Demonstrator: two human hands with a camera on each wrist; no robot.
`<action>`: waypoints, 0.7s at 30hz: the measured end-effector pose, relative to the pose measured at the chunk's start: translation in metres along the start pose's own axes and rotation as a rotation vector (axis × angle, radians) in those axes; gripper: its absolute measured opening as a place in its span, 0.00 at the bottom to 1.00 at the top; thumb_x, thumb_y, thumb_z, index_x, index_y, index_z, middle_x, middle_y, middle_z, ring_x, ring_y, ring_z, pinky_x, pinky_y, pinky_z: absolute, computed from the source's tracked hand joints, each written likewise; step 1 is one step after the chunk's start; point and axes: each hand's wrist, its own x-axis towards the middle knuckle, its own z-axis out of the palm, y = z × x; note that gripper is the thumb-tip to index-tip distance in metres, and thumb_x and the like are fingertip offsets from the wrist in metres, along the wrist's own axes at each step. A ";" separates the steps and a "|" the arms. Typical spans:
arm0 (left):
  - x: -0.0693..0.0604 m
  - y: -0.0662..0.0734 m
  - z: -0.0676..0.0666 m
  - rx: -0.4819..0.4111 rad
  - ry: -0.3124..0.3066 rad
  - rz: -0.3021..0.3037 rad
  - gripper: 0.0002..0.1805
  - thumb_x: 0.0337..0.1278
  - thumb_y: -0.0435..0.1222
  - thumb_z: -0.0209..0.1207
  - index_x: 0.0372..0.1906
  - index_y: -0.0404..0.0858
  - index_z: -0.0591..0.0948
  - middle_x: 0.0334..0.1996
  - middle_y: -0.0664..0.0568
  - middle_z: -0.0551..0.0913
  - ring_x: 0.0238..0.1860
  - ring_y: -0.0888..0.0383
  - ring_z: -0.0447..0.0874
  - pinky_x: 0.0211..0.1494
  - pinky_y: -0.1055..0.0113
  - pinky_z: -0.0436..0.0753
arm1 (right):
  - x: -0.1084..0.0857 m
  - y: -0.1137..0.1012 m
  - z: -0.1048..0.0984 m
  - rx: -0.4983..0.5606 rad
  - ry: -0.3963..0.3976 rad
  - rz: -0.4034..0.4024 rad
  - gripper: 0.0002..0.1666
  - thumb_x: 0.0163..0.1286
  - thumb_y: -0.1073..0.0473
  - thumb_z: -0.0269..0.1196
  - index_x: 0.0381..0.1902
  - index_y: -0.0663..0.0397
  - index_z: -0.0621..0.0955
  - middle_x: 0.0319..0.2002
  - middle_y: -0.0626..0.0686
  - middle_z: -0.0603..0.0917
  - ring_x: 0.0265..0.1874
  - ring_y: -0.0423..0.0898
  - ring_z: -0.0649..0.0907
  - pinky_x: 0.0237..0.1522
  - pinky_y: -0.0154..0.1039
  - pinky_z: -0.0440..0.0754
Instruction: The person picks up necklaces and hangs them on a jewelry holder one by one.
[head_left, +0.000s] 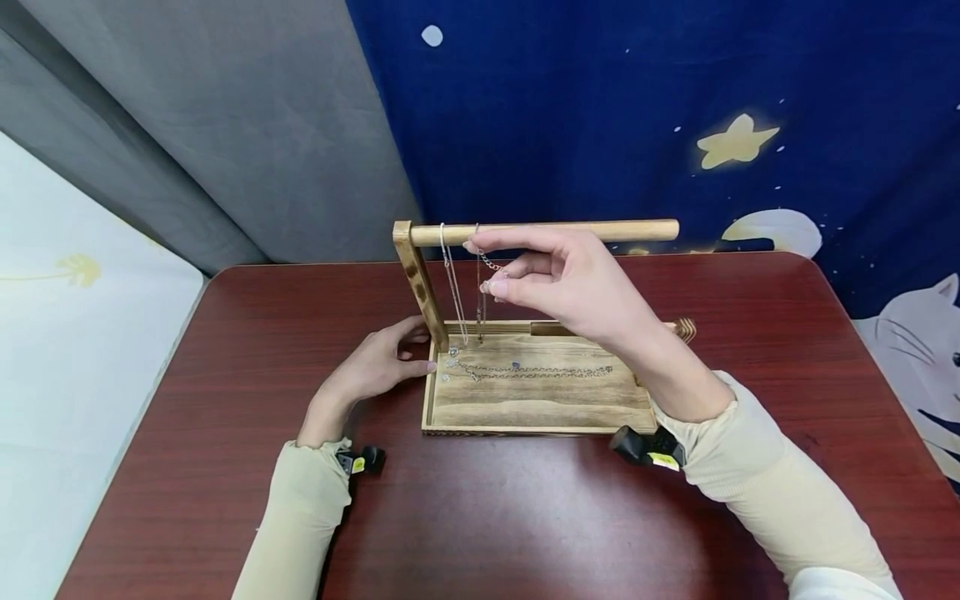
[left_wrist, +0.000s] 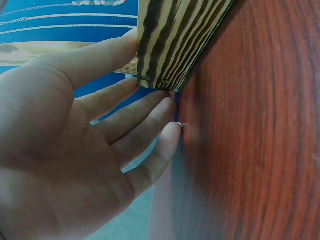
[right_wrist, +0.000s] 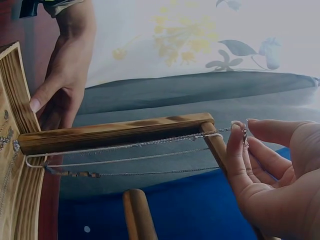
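A wooden jewelry stand (head_left: 540,410) has a tray base, an upright post (head_left: 422,287) and a horizontal bar (head_left: 630,231). My left hand (head_left: 375,362) holds the tray's left end beside the post, its thumb (right_wrist: 41,97) on the rim. Above the tray, my right hand (head_left: 577,287) pinches the end of a thin chain necklace (head_left: 491,266) between thumb and index finger, close to the bar. A silvery necklace (head_left: 453,287) hangs over the bar near the post. Another chain necklace (head_left: 543,375) lies stretched out in the tray, next to small shiny pieces (head_left: 446,378).
The stand rests on a reddish-brown table (head_left: 480,517). Behind it hang a grey curtain (head_left: 247,117) and a blue curtain (head_left: 555,108) with stars. Each wrist carries a small black camera, the right one (head_left: 637,446) close to the tray's front right corner.
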 end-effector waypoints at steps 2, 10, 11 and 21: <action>0.000 0.000 0.000 0.003 0.001 0.005 0.37 0.60 0.37 0.68 0.73 0.39 0.67 0.62 0.43 0.78 0.63 0.48 0.76 0.63 0.50 0.74 | -0.001 0.001 0.000 0.000 -0.006 0.003 0.24 0.64 0.70 0.68 0.59 0.58 0.82 0.56 0.53 0.83 0.42 0.51 0.86 0.44 0.40 0.85; -0.001 0.001 0.000 0.004 0.005 0.027 0.38 0.59 0.36 0.69 0.72 0.36 0.67 0.61 0.41 0.78 0.61 0.46 0.77 0.63 0.49 0.74 | -0.005 0.004 0.000 0.015 -0.021 0.021 0.24 0.66 0.71 0.65 0.60 0.59 0.80 0.57 0.53 0.83 0.50 0.50 0.85 0.49 0.41 0.83; -0.002 0.002 0.000 0.004 0.003 0.029 0.38 0.59 0.36 0.69 0.72 0.36 0.67 0.61 0.41 0.78 0.61 0.46 0.77 0.63 0.49 0.74 | -0.005 0.005 0.000 0.014 -0.022 0.021 0.24 0.67 0.71 0.65 0.61 0.59 0.80 0.57 0.53 0.83 0.51 0.50 0.85 0.50 0.41 0.83; -0.001 0.002 0.000 0.002 0.000 0.027 0.37 0.59 0.37 0.69 0.72 0.37 0.67 0.61 0.41 0.78 0.63 0.47 0.75 0.64 0.49 0.73 | -0.007 0.012 -0.001 -0.003 -0.066 0.051 0.26 0.70 0.68 0.63 0.65 0.56 0.77 0.58 0.52 0.82 0.55 0.49 0.83 0.53 0.42 0.82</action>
